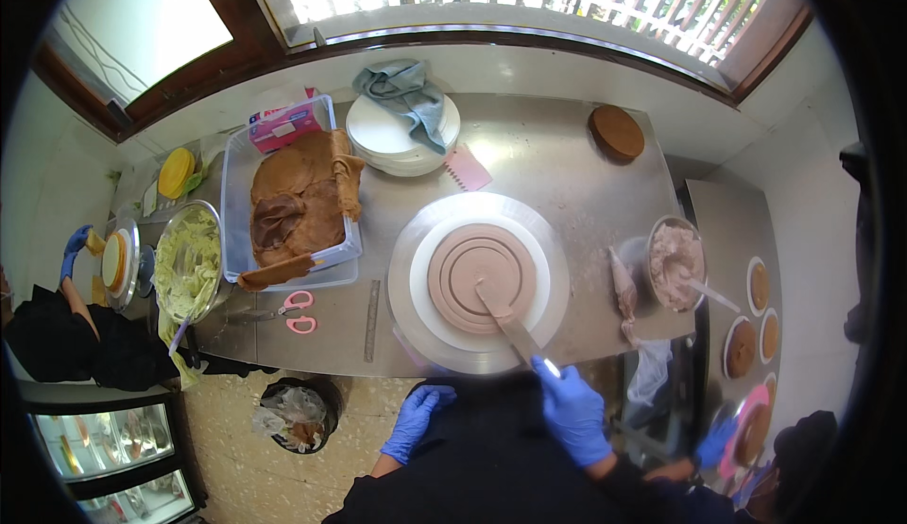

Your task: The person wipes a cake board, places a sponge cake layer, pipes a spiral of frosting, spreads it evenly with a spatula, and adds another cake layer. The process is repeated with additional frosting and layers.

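Note:
A round cake with ring-shaped grooves in pinkish-brown cream sits on a white cake board on a metal turntable. My right hand, in a blue glove, grips the handle of an icing spatula. The blade's end lies on the cake's top, with cream on it. My left hand, also gloved, is before the table's front edge, below the turntable; its fingers are partly bent and nothing shows in them. To the right are a filled piping bag and a bowl of pink cream with a spatula in it.
Left of the turntable are a metal ruler, pink-handled scissors and a plastic tub of brown sponge. Behind stand stacked cake boards under a cloth and a brown cake layer. Co-workers' gloved hands work at both sides.

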Motion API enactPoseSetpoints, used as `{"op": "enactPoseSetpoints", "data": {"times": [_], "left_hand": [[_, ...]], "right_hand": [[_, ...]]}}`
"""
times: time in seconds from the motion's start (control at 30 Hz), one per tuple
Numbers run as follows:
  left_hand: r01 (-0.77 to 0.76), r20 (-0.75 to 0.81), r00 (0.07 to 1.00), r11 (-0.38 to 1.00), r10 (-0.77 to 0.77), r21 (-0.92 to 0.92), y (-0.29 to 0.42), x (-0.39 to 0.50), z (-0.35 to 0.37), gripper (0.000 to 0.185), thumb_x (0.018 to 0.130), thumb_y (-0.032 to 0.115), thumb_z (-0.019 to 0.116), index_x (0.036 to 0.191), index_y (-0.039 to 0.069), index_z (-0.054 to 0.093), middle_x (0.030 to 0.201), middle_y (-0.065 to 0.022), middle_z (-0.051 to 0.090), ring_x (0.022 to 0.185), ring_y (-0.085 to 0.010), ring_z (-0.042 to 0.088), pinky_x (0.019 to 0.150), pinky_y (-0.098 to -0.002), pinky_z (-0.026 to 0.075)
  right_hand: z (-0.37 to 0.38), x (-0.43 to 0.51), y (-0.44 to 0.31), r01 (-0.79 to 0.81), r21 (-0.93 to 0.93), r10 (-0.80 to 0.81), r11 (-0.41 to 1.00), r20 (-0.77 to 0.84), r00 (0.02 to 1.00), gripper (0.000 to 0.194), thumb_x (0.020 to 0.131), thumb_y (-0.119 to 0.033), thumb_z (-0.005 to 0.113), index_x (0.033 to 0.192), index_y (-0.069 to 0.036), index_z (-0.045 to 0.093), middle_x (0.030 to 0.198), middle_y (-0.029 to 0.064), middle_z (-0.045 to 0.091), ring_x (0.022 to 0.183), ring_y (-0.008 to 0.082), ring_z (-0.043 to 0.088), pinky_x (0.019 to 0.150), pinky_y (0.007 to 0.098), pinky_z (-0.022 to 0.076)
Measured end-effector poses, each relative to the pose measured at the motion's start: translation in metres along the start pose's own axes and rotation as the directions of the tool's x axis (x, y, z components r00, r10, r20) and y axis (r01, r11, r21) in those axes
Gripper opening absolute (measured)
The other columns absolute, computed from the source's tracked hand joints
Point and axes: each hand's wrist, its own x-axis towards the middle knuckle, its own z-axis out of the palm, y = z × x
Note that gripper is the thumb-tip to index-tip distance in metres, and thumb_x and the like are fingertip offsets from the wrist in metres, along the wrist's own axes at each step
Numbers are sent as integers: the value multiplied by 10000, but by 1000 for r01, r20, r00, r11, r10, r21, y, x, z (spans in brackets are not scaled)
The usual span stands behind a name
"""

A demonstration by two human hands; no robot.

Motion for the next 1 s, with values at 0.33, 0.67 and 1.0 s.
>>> {"op": "enactPoseSetpoints", "data": {"times": [0.33, 0.67, 1.0], "left_hand": [[-1, 14, 1000, 1000, 1, -25, -2, 1, -6, 286, 983, 176, 440, 1134, -23, 579, 1088, -148, 639, 1031, -232, 611, 938, -336, 454], [19, 43, 999, 1000, -18, -12, 3, 3, -6, 346, 992, 249, 421, 1170, -16, 555, 1090, -158, 637, 1036, -246, 606, 947, -354, 450], [-115, 38, 991, 965, 127, -237, 22, 30, 14, 433, 1002, 290, 409, 1312, -12, 397, 1236, -187, 526, 1128, -270, 539, 979, -403, 437]], "right_hand": [[2, -5, -2, -15, -14, 15, 1000, -3, 1000, 509, 819, -144, 593, 1302, -290, 534, 773, 86, 486, 596, 252, 548, 502, 378, 458], [3, -12, -4, -28, -40, 27, 999, -21, 999, 489, 816, -154, 597, 1282, -294, 550, 765, 78, 485, 572, 246, 547, 489, 364, 460], [-6, -14, -14, -7, 226, 1, 974, 28, 1000, 427, 830, -153, 613, 1232, -295, 597, 749, 84, 503, 555, 261, 547, 489, 365, 445]]}}
